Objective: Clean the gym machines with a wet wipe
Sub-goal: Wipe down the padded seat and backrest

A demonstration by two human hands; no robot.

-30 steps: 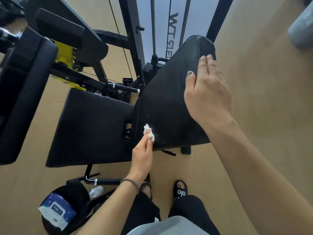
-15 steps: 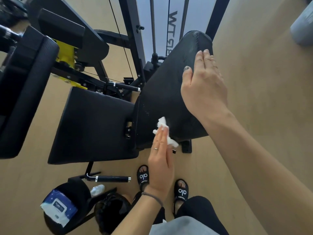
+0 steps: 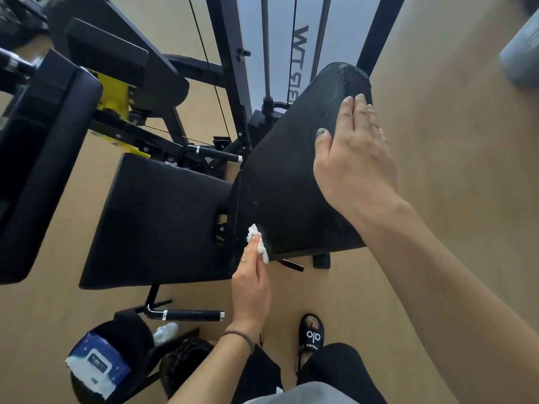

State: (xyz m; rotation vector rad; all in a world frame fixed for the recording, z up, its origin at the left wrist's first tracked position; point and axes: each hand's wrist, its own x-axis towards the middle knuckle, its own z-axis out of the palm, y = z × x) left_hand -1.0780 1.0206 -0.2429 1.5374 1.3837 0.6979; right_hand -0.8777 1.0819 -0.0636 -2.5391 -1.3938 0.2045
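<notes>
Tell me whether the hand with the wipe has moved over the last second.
Yes. The left hand swung out along the back pad's lower edge, then returned with the wipe toward the hinge corner.

black slide sandal (image 3: 311,336) on tan floor (image 3: 455,199), grey cylinder (image 3: 522,56) upper right

Even daylight from the far window, wide-angle bending, blurred left edge.

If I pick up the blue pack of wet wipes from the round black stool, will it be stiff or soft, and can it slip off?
The wet wipe pack probably feels soft and bends: its white edges look crumpled. It seems light for its size, being flat and thin. Its film looks smooth, and it lies near the edge of the round stool, so a push may slide it off.
</notes>
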